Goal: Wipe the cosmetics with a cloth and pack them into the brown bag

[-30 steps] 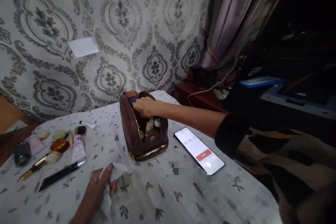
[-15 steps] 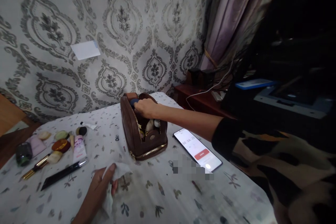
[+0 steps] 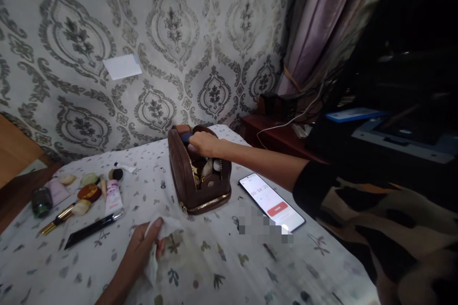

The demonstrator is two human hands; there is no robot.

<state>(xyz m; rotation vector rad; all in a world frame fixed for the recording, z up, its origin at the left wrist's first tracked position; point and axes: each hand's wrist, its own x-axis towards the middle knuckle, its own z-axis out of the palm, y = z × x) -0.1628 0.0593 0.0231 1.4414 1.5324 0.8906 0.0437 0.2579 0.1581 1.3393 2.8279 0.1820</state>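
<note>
A brown toiletry bag (image 3: 184,183) stands unzipped on the patterned sheet, with small items showing inside. My right hand (image 3: 204,144) reaches into its top, fingers curled against a dark blue item (image 3: 186,137). The fingertips are partly hidden, so what they grip cannot be made out. My left hand (image 3: 145,243) is closed on a thin white wipe (image 3: 162,225) in front of the bag, near the sheet.
To the left lie a black tube (image 3: 91,229), a pink-and-white tube (image 3: 113,196), an amber jar (image 3: 89,192), a dark green bottle (image 3: 41,201) and other cosmetics. Right of the bag is a lit phone (image 3: 272,202). A patterned wall (image 3: 171,57) rises behind.
The view has shifted slightly, moving everything a little to the right. Both hands keep nearly the same places: the right in the bag, the left holding the wipe.
</note>
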